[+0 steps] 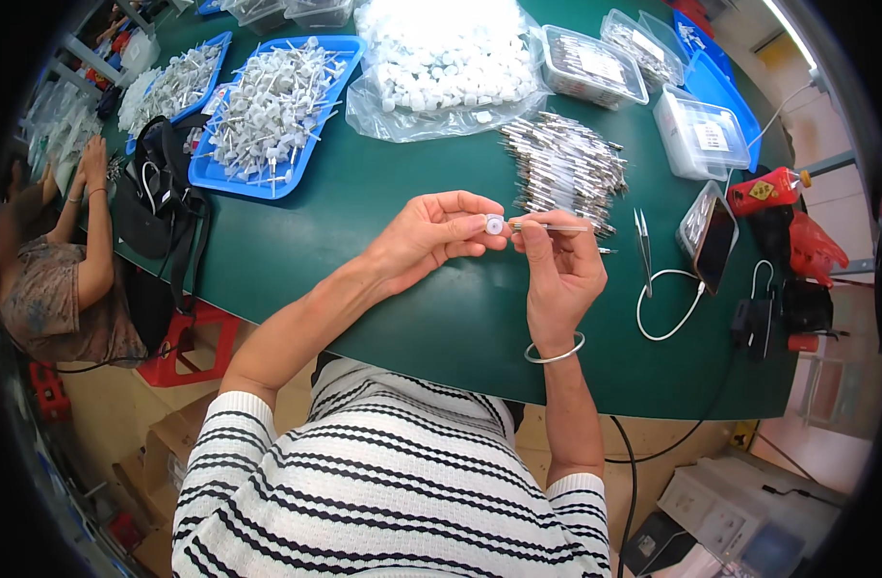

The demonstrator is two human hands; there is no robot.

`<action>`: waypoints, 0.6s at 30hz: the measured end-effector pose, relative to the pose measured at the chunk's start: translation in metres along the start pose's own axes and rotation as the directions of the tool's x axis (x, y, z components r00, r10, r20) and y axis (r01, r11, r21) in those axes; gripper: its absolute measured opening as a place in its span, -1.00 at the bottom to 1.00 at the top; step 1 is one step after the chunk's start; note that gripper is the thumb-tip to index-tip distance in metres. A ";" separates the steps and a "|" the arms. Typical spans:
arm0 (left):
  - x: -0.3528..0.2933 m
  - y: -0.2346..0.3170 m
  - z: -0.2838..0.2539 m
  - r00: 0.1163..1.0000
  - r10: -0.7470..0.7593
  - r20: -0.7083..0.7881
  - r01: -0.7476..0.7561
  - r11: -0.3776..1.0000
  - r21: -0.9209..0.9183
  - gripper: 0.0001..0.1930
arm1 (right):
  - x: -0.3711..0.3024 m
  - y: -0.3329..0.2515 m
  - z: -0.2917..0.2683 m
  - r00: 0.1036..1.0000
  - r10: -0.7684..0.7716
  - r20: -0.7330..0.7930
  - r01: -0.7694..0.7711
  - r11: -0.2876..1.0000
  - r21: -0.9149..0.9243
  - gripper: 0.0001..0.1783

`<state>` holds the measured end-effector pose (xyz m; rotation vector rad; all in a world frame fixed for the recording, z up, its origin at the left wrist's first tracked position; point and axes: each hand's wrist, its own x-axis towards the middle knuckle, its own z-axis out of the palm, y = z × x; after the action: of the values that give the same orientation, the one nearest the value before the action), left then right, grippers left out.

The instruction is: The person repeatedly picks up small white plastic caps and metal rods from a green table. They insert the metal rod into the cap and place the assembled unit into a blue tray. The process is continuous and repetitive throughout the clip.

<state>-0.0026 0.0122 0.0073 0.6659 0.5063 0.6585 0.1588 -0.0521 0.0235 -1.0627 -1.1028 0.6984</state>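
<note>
My left hand [441, 236] pinches a small white plastic cap [494, 225] between thumb and fingertips, its round face turned toward me. Close beside it on the right, my right hand [564, 270] grips a thin metal rod [557, 227], held level with its tip pointing at the cap. Whether tip and cap touch is too small to tell. Just beyond my hands lies a pile of similar slim metal rods [566, 169]. Farther back, a clear plastic bag [364, 120] holds a heap of white caps [451, 67].
A blue tray [289, 186] of white-headed metal pieces sits at the back left, beside a black bag [152, 217]. To the right are tweezers [643, 250], a phone [715, 246] on a white cable, lidded plastic boxes [701, 135] and a red bottle [764, 191]. Another person [65, 270] sits at left.
</note>
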 end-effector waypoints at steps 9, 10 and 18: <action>-0.001 0.000 0.002 1.000 -0.001 -0.016 0.002 1.000 0.011 -0.75 | 0.000 0.000 0.001 1.000 0.012 0.005 -0.012 0.997 -0.072 -0.88; -0.001 0.000 0.003 1.000 0.001 -0.014 -0.001 1.000 0.013 -0.75 | 0.000 0.000 0.001 1.000 0.004 0.006 -0.004 0.997 -0.080 -0.88; -0.001 0.000 0.001 1.000 0.000 -0.017 0.000 1.000 0.016 -0.75 | 0.000 -0.001 0.000 0.997 -0.073 0.025 0.076 0.985 -0.157 -0.90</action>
<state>-0.0028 0.0113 0.0083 0.6756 0.5278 0.6613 0.1584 -0.0525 0.0246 -1.1450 -1.2238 0.5699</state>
